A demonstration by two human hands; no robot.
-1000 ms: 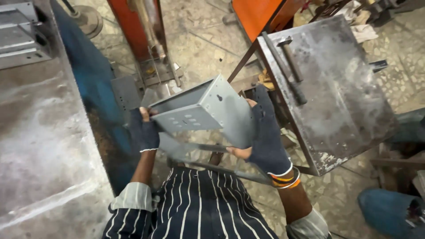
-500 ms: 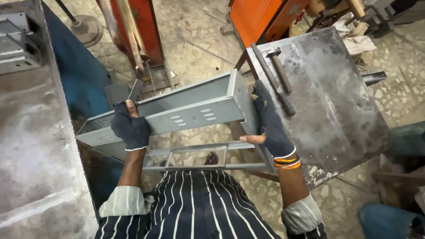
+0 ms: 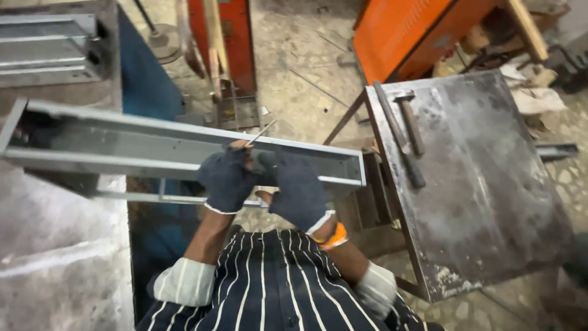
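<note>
Head view looks down on your two gloved hands at the middle of a long grey metal channel (image 3: 153,147). Its far left end runs over the grey slab surface (image 3: 55,263) and is partly lost in shadow, so you cannot tell whether it rests there or hangs free. Your fingertips are hidden inside the trough. Your left hand (image 3: 228,179) has its grip clenched over the near wall of the channel, and your right hand (image 3: 298,190) is wrapped on the same wall just beside it, the two gloves nearly touching. A thin rod (image 3: 262,130) pokes up above your left glove; what holds it is unclear.

The channel is folded sheet metal, a shallow open trough with straight walls and a squared end cap on the right, dull and smooth. Your gloves are dark knit, and an orange band sits at the right wrist. Beneath the channel a thin bar frame (image 3: 165,197) shows only in part.

The channel's long axis runs left to right across the view, dipping slightly toward the right, open side facing up and away from you. Its right end stops just beside the scuffed steel table (image 3: 490,202), where a hammer (image 3: 409,122) lies.
</note>
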